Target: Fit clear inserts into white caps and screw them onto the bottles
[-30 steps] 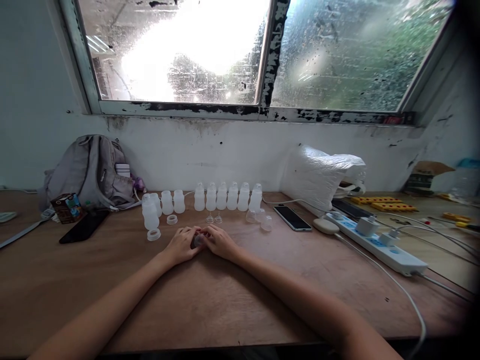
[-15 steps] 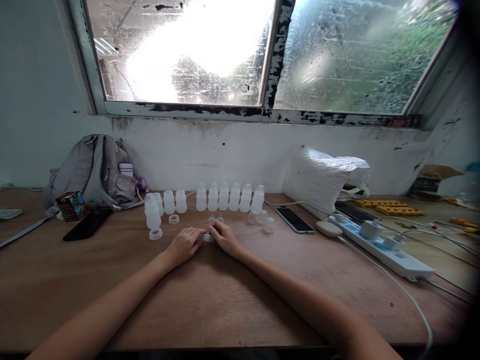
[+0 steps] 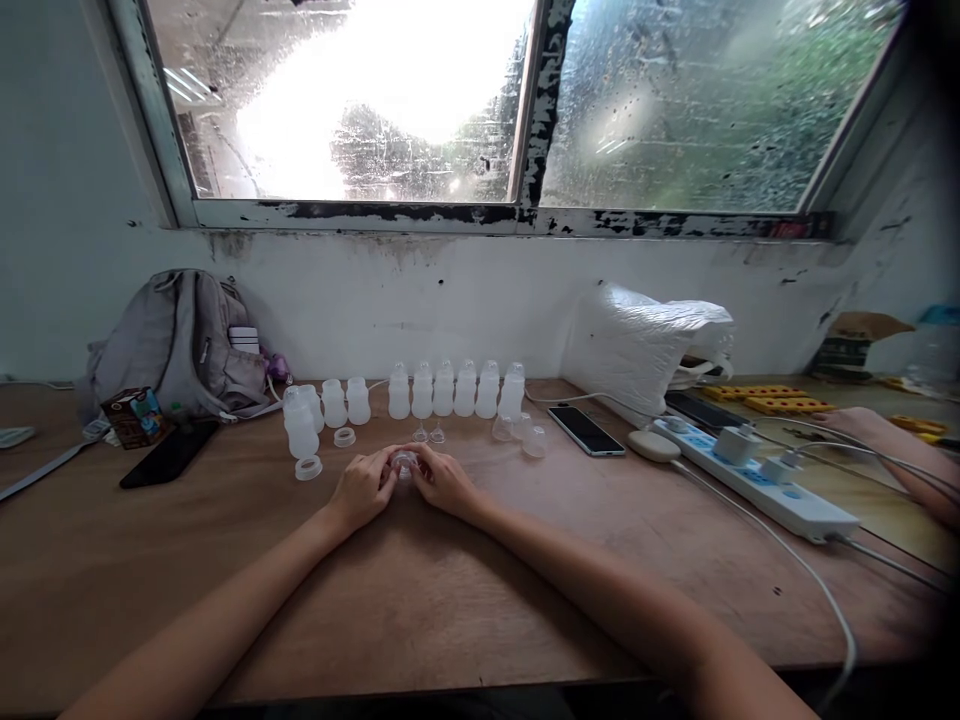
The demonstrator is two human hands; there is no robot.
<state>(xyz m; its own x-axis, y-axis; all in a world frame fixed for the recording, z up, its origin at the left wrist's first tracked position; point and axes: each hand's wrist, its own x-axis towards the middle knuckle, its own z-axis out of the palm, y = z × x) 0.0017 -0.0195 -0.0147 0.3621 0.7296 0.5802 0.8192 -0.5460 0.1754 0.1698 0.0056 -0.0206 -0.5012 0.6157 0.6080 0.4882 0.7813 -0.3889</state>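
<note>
A small clear baby bottle collar (image 3: 405, 459) is pinched between both hands just above the wooden table; fingers cover much of it. My left hand (image 3: 365, 488) grips its left side and my right hand (image 3: 444, 482) its right. Two clear bottle nipples (image 3: 437, 434) stand just beyond my fingertips. Behind them is a row of several frosted baby bottles (image 3: 444, 390) with domed tops. To the left stand several topless bottles (image 3: 301, 428), some stacked. Two loose collars lie near these: one collar (image 3: 308, 468) in front, another collar (image 3: 344, 437) farther back. Several clear domed caps (image 3: 534, 441) sit at right.
A phone (image 3: 586, 430), a white puck-shaped device (image 3: 654, 446) and a power strip (image 3: 757, 485) with cables lie to the right. Another person's hand (image 3: 862, 430) reaches over the far right. A backpack (image 3: 176, 340), drink carton (image 3: 136, 417) and dark phone (image 3: 169, 455) are at left.
Both hands have shifted slightly, and the collar between them is now tilted up, with the fingers closer around it. Another person's hand has appeared at the far right.
</note>
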